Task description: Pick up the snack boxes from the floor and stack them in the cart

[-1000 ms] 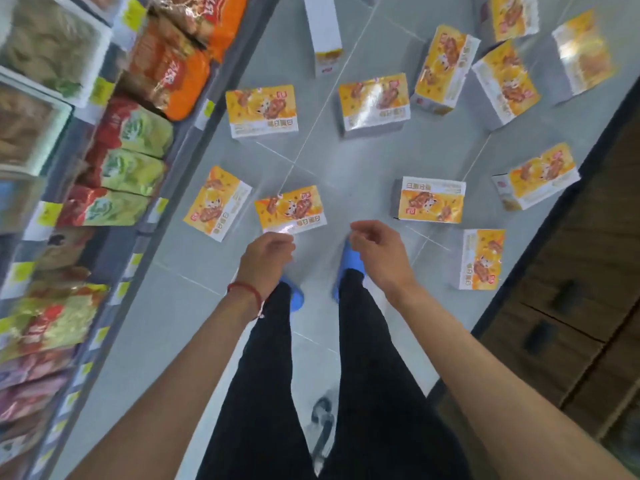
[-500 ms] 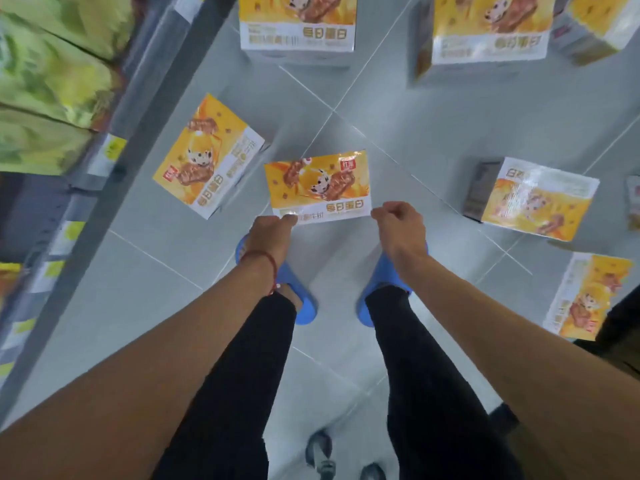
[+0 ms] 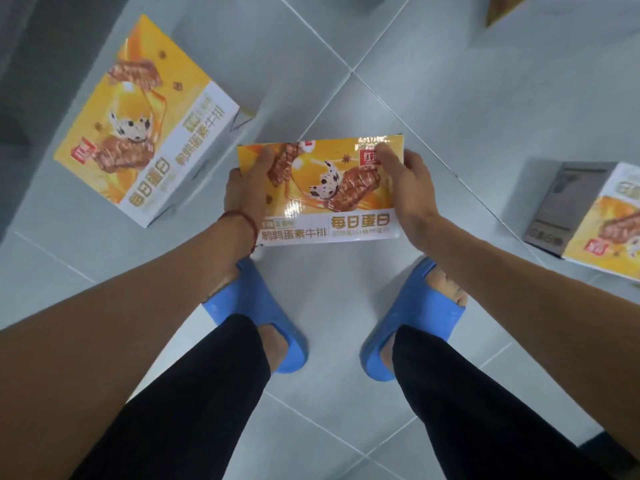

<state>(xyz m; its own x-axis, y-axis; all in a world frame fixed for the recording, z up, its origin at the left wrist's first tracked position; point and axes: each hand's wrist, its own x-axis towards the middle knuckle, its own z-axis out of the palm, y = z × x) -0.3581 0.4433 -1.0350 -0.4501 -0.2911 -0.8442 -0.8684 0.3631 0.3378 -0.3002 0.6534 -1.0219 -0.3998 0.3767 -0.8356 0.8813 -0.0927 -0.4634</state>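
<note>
Grey tiled floor (image 3: 467, 98) fills the view, seen from above by a person bending low over it. The left hand (image 3: 247, 188) grips the left short edge of a yellow snack box (image 3: 329, 206). Its thumb is curled over the printed top and its fingers are hidden underneath. The right hand (image 3: 410, 188) grips the right edge the same way, thumb pressed on the far corner beside a red logo. The box sits level between the hands, just beyond the toes. Whether it is off the floor cannot be told.

A thin red cord (image 3: 244, 220) circles the left wrist. Two blue slippers (image 3: 258, 317) stand on the floor below the box, with black trouser legs nearer the camera.

A left box (image 3: 145, 126) lies angled on the floor, near the left hand but apart from it. A right box (image 3: 602, 216) lies well apart from the right hand, cut off by the frame. The corner of a top box (image 3: 498, 8) shows at the upper edge. Bare tile lies open beyond the held box and on both sides of it. A dark shelf base (image 3: 20, 64) runs along the left edge.

Half a second ago the hands only met the box's near corners. Now they have slid up its sides and closed round it, and the camera has dropped closer.
</note>
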